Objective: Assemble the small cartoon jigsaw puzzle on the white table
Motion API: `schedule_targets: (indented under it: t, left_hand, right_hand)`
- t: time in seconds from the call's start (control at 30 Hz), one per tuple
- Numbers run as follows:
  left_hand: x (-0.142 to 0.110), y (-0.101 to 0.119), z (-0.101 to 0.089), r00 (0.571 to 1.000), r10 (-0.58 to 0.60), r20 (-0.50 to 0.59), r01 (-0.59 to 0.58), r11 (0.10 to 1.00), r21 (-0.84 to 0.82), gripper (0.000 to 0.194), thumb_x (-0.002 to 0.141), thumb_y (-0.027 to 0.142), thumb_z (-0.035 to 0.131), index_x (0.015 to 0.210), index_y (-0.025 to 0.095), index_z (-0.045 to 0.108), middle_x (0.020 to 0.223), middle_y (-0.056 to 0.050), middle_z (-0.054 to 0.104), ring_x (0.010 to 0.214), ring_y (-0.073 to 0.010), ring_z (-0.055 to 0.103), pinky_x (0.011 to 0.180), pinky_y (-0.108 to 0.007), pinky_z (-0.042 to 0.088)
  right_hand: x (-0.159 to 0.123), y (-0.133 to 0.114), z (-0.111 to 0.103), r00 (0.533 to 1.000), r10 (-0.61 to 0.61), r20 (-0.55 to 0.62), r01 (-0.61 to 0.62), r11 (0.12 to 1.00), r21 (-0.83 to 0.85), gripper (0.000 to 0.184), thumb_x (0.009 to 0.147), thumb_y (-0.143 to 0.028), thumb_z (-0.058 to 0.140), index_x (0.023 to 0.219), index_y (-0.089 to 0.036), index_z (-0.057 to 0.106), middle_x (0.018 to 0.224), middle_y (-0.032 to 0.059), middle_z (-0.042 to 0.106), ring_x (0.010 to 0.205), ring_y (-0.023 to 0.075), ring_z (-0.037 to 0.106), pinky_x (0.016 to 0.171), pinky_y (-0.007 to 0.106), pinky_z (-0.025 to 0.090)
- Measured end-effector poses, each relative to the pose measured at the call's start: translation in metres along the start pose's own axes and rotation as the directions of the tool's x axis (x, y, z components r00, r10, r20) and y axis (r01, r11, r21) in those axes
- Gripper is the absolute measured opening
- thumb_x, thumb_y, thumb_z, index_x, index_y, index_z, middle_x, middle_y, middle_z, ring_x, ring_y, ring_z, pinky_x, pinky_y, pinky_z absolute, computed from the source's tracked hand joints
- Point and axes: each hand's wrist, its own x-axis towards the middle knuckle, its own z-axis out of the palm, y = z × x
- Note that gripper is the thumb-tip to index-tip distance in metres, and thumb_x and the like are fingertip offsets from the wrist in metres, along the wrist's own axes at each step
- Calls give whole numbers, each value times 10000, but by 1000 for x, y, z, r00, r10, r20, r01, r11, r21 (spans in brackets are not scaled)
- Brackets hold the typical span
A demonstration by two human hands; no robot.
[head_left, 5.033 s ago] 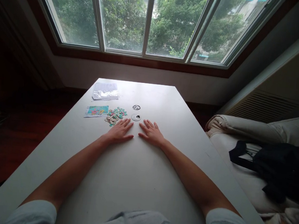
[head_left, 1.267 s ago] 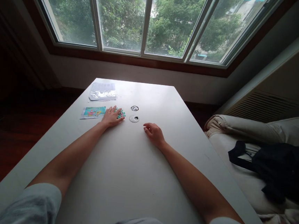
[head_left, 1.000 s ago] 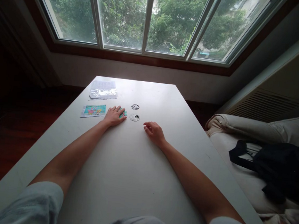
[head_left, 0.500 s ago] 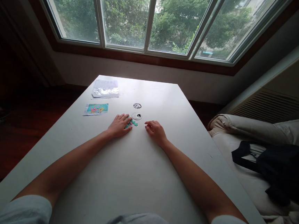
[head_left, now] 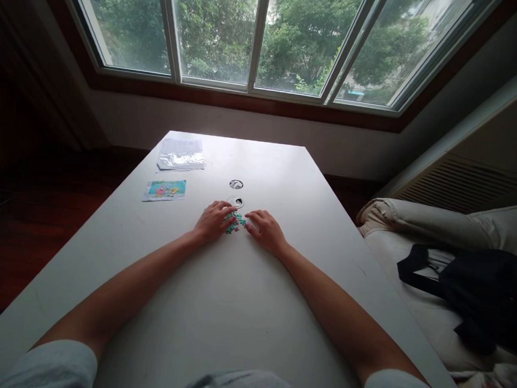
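Observation:
A small heap of teal and pink jigsaw puzzle pieces (head_left: 235,221) lies on the white table between my hands. My left hand (head_left: 213,221) rests at the heap's left side, fingers stretched out and touching pieces. From the right, my right hand (head_left: 265,229) reaches the heap's edge with its fingers extended and slightly curved. Neither hand visibly grips a piece. Just beyond the heap is a round black-and-white marking or disc (head_left: 238,202), partly covered by my left fingers. A second round one (head_left: 236,184) lies farther back.
At the left lies a colourful cartoon picture card (head_left: 166,190). Behind it are papers in a clear plastic sleeve (head_left: 182,154). The white table (head_left: 230,312) reaches toward the window wall. A couch with a dark bag (head_left: 485,292) stands to the right.
My left hand has slid right and slightly nearer, and the puzzle pieces have shifted the same way. My right hand has come in a little to the left, up to the pieces.

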Motion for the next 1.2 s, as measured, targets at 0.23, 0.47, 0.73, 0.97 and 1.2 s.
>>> schedule_targets:
  t: [0.23,0.47,0.73,0.97,1.2]
  left_hand:
    - [-5,-35,-9,986,-160,-44,162,984,67,345,987,313,477,1247,236,690,1342,-80,616,1275,-267,515,1124,-447,433]
    - [-5,-42,-6,986,-162,41,161,986,29,373,982,278,436,1261,260,684,1404,-45,597,1315,-242,506,1179,-437,393]
    - [-8,-42,-10,992,-77,102,78,997,-8,416,1008,420,447,1341,266,643,1444,-51,575,1354,-240,488,1188,-417,376]
    - [-16,-42,-14,964,-22,265,-7,994,108,593,1026,571,345,1536,283,439,1627,-62,373,1513,-269,296,1248,-471,227]
    - [-17,-47,-15,951,-156,268,109,977,182,734,997,669,308,1591,239,335,1676,-96,255,1555,-299,199,1258,-508,158]
  right_hand:
    - [3,0,2,989,-64,131,66,998,-6,473,986,-454,558,1427,-284,559,1459,101,565,1344,274,518,1127,476,429]
    - [23,0,15,968,-87,235,86,996,11,617,985,-520,545,1537,-269,436,1598,112,413,1460,297,407,1197,494,335]
    - [22,-9,19,934,-119,337,147,987,-60,626,1024,-569,424,1583,-296,356,1649,74,322,1536,278,276,1252,517,211]
    - [9,-3,14,946,-64,319,108,987,-122,642,1026,-601,377,1593,-304,333,1662,79,283,1541,293,263,1247,522,234]
    - [8,14,5,951,44,306,11,985,-175,651,1015,-625,381,1584,-308,356,1678,92,233,1556,314,208,1249,537,219]
